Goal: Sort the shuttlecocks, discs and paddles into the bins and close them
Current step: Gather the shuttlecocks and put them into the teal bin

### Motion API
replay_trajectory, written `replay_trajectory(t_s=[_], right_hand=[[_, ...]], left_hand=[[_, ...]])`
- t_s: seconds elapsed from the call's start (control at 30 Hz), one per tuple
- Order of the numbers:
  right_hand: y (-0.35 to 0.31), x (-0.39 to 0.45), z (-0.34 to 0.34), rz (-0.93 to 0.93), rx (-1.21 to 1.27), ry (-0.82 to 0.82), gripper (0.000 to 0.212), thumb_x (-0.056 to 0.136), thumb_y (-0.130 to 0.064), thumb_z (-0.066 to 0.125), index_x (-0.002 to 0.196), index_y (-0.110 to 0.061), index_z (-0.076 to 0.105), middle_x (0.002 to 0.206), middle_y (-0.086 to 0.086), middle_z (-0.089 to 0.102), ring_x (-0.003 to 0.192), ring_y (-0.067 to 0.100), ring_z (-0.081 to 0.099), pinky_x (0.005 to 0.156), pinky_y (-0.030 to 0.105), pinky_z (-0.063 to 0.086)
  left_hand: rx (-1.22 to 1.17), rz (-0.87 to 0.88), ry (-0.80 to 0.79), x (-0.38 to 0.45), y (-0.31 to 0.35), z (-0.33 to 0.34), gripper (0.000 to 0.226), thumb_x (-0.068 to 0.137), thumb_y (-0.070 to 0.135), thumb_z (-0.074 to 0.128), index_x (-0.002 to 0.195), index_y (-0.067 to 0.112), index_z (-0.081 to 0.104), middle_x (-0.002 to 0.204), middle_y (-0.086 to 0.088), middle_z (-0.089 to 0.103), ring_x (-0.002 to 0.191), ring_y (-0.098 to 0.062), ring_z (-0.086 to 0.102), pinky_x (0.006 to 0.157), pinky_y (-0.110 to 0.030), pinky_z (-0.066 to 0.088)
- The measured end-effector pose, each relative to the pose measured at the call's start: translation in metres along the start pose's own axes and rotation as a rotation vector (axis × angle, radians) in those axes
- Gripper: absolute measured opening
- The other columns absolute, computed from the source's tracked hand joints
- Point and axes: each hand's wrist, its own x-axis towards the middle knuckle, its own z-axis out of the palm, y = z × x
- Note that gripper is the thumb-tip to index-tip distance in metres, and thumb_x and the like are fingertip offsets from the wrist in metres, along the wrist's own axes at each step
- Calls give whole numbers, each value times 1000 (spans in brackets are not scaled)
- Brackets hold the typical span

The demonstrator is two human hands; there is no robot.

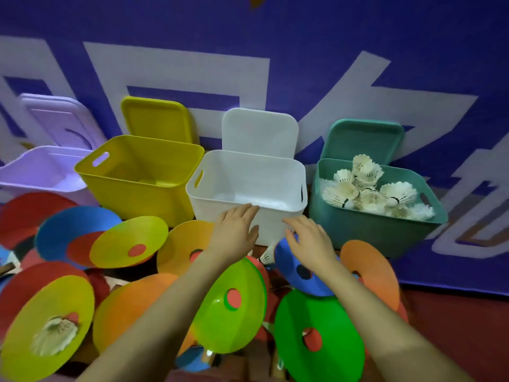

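Both grips are spread flat, holding nothing: the left hand [237, 230] lies against the white bin's [220, 188] near rim, the right hand [308, 238] hovers over a blue disc [297, 268]. Shuttlecocks [369, 191] fill the teal bin [371, 232]. Discs [129, 241] cover the floor, one shuttlecock [267, 256] half hidden between them; paddles are hard to make out.

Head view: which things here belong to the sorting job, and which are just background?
Job:
teal bin holding shuttlecocks
white bin
yellow bin
purple bin
lids
discs
loose shuttlecock

Background:
blue banner
red floor
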Motion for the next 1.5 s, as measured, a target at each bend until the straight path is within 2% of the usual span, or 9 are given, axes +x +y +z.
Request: replay_trajectory(t_s=[0.13, 0.4, 0.67, 0.8, 0.9, 1.1, 1.3, 1.4, 1.5], right_hand=[[-33, -9, 18, 31, 46, -63, 35, 97, -27, 43, 131, -23, 52, 128, 2, 55, 119, 25, 49, 97, 36, 37], [-47, 2, 45, 89, 111, -167, 34, 96, -28, 47, 128, -26, 55, 122, 1, 57, 111, 23, 55, 89, 37, 46], [-30, 49, 76, -73, 23, -329, 46, 98, -30, 40, 142, -36, 32, 124, 1, 50, 114, 21, 50, 85, 34, 43], [-30, 63, 93, -164, -75, -353, 48, 99, -34, 36, 145, -39, 22, 129, -1, 47, 119, 21, 48, 86, 35, 42], [-33, 67, 104, -184, -121, -340, 47, 99, -34, 36, 145, -36, 25, 131, 0, 47, 120, 23, 48, 87, 36, 43], [-30, 61, 120, -116, 1, -263, 36, 95, -29, 48, 131, -24, 47, 125, 5, 47, 114, 27, 52, 83, 41, 48], [-40, 64, 134, -32, -74, -330, 49, 97, -34, 43, 144, -31, 28, 132, 5, 43, 121, 24, 46, 87, 38, 45], [-43, 65, 139, -15, -58, -270, 42, 97, -33, 45, 138, -24, 40, 125, 8, 48, 112, 28, 52, 81, 38, 46], [-45, 60, 134, -90, 31, -79, 31, 91, -33, 54, 120, -23, 55, 103, 8, 59, 89, 27, 63, 64, 37, 52]], left_hand=[[-5, -3, -40, -24, -42, -6, 47, 95, 35, 44, 141, 23, 37, 144, 3, 41, 132, -19, 36, 102, -29, 26], [-7, -37, -189, -39, -96, 15, 44, 96, 33, 44, 139, 31, 37, 143, 4, 41, 131, -20, 36, 96, -32, 32], [37, 111, -426, -12, -119, 52, 43, 101, 34, 34, 143, 39, 27, 150, -1, 29, 131, -27, 32, 103, -38, 30], [-46, 134, -492, -3, -125, 63, 38, 99, 38, 34, 137, 35, 41, 142, 2, 40, 126, -23, 41, 101, -38, 35], [-190, 98, -463, -2, -129, 65, 30, 97, 37, 41, 123, 28, 54, 131, 7, 53, 121, -18, 48, 97, -39, 38], [-195, 118, -368, 0, -134, 63, 19, 96, 28, 48, 107, 17, 59, 119, 3, 60, 111, -18, 52, 84, -32, 35], [-360, 65, -306, -8, -149, 71, 17, 94, 27, 54, 102, 15, 63, 105, -2, 62, 95, -22, 59, 79, -35, 45], [-369, 8, -338, -11, -159, 74, 17, 93, 29, 55, 102, 17, 63, 108, -3, 62, 94, -22, 59, 80, -36, 46], [-396, 9, -322, -10, -160, 75, 17, 91, 24, 60, 97, 10, 66, 101, -8, 62, 88, -24, 59, 75, -32, 43]])
